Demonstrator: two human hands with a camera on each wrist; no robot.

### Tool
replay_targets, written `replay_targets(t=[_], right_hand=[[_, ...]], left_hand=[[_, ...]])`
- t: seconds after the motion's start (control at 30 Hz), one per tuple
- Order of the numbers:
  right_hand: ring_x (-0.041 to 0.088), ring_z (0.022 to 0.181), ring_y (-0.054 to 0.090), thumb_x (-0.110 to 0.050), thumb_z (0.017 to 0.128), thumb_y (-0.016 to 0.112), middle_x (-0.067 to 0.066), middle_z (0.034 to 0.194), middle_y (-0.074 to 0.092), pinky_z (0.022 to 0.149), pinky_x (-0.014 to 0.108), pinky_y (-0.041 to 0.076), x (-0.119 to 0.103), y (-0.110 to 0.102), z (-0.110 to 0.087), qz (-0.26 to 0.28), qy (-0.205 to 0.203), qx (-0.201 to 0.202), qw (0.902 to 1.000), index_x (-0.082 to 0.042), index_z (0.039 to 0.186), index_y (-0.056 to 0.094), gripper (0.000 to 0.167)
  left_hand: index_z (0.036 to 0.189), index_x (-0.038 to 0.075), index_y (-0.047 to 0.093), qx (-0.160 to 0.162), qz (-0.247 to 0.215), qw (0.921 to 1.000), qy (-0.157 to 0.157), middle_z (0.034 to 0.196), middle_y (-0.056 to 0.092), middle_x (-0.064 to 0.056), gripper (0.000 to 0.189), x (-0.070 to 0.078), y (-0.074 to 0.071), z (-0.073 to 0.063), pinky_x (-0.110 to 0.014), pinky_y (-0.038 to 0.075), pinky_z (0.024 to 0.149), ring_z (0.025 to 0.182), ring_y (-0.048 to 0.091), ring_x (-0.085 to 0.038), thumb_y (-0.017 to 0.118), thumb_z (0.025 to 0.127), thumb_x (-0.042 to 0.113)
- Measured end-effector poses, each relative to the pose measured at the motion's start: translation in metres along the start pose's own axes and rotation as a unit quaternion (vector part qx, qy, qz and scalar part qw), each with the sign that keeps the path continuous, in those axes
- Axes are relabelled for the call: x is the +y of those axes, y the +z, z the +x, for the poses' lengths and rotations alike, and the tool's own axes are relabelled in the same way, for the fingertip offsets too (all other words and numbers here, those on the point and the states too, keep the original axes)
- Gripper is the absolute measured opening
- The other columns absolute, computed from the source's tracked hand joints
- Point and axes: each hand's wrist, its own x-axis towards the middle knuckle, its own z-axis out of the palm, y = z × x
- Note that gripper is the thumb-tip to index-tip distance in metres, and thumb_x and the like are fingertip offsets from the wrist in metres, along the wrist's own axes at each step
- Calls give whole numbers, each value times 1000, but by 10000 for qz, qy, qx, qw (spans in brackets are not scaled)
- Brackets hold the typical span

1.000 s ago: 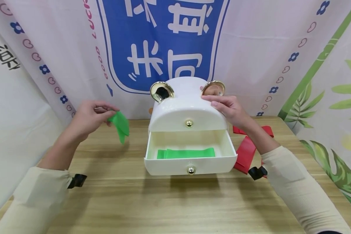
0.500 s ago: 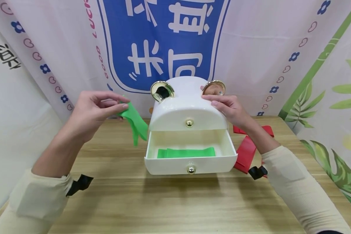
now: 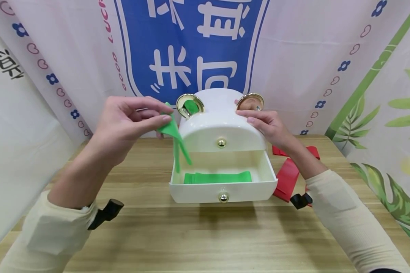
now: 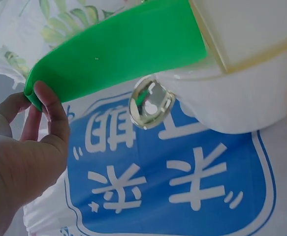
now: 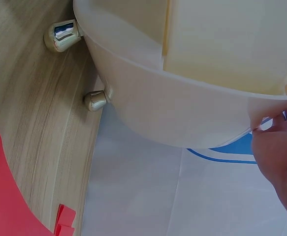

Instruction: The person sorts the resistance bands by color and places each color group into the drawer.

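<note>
My left hand (image 3: 121, 127) pinches one end of a green resistance band (image 4: 123, 49) between thumb and fingers. In the head view its two loose ends dangle over the left side of an open drawer (image 3: 194, 194). Inside that drawer another green resistance band (image 3: 222, 178) lies folded flat. The drawer belongs to a white frog-shaped box (image 3: 222, 119) with gold-rimmed eyes and gold knobs; its upper drawer is shut. My right hand (image 3: 271, 125) rests on the box's upper right side, fingers extended beside the right eye (image 3: 251, 102).
Red bands (image 3: 287, 178) lie on the wooden table (image 3: 205, 242) right of the box, partly behind my right forearm. A printed curtain (image 3: 294, 57) hangs close behind the box. Gold feet (image 5: 62, 37) show under it in the right wrist view.
My left hand has carried the green resistance band rightward from beside the box until it hangs over the drawer's left side. My right hand has stayed on the box.
</note>
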Motion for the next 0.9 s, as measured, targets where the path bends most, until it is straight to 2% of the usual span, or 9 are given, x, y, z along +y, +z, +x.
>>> replay_targets(t=[0.2,0.37,0.53,0.67,0.77,0.9], right_hand=[[17,73,74,1,101,51,0,109,77,61,27,60,0,0,0,-30,10,-15,10000,-25,126,76,44],[17,71,72,-1,102,51,1,107,76,60,27,59,1,0,0,-125,62,-5,9999,-23,127,76,41],[17,69,70,-1,102,51,2,104,75,58,26,58,2,1,0,-101,104,-1,9999,-29,125,77,44],[16,68,69,0,101,50,2,104,75,57,25,57,2,0,0,-32,61,-12,10000,-30,124,77,46],[17,68,70,-1,102,50,5,103,75,57,25,58,2,0,1,-7,-10,-75,10000,-27,124,76,43],[17,74,69,-3,104,50,7,103,75,58,23,56,1,0,0,-138,-16,-64,9999,-12,128,75,36]], left_hand=[[98,-3,79,-198,-165,9996,103,92,77,-13,12,0,20,5,-26,61,69,73,73,-17,74,89,-9],[105,-10,76,-543,87,9984,-87,92,76,-14,14,-6,41,12,-27,59,65,68,67,-23,74,90,-8],[107,-8,76,-978,233,9949,-124,89,76,-13,17,-11,65,19,-29,59,65,66,67,-26,74,91,-6],[108,-5,77,-1206,168,9924,-160,87,77,-13,17,-16,84,28,-30,58,64,67,67,-22,74,91,-4],[110,-4,77,-1367,11,9902,-300,90,78,-12,18,-20,100,35,-30,59,65,71,68,-23,75,93,-2],[112,-5,76,-1656,-129,9851,-447,96,78,-13,19,-30,116,39,-32,60,67,73,69,-22,74,93,-2]])
